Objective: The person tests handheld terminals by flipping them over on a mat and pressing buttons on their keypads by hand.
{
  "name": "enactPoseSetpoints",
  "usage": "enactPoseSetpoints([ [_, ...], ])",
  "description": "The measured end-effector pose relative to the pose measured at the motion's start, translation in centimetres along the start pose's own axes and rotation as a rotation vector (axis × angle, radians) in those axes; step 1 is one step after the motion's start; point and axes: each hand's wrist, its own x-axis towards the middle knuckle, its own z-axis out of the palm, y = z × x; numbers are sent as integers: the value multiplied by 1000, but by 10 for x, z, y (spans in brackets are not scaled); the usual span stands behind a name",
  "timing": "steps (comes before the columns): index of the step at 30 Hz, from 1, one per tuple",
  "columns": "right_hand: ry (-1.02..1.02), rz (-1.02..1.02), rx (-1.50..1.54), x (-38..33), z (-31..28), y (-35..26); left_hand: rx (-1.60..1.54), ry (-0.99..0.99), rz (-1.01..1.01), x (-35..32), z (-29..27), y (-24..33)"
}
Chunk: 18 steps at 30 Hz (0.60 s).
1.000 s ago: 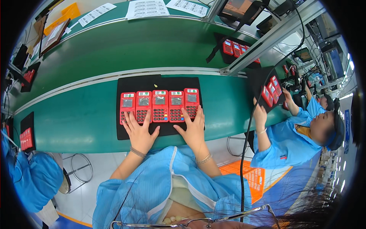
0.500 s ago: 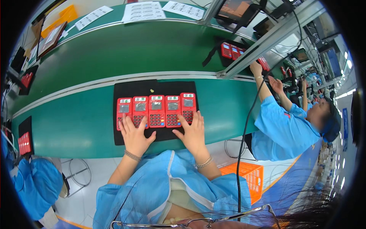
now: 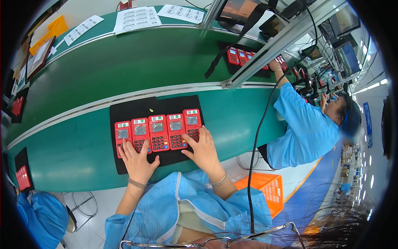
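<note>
Your left hand (image 3: 137, 164) and right hand (image 3: 204, 150) lie flat, fingers spread and gripping nothing, on five red keypad devices (image 3: 158, 133) rowed left-to-right, screens pointing away, on the black mat (image 3: 124, 110).

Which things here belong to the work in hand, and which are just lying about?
In use:
- left hand and right hand on the keypads
- five red keypad devices
- black mat

Lying about:
- printed sheets
- orange basket
- black cable
</note>
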Motion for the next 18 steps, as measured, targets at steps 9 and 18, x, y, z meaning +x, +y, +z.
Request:
enactPoseSetpoints([
  [9, -120, 7, -74, 4, -3, 4, 8, 11, 8, 3, 3, -5],
  [18, -121, -14, -69, 4, -1, 8, 22, 24, 27, 0, 11, -9],
])
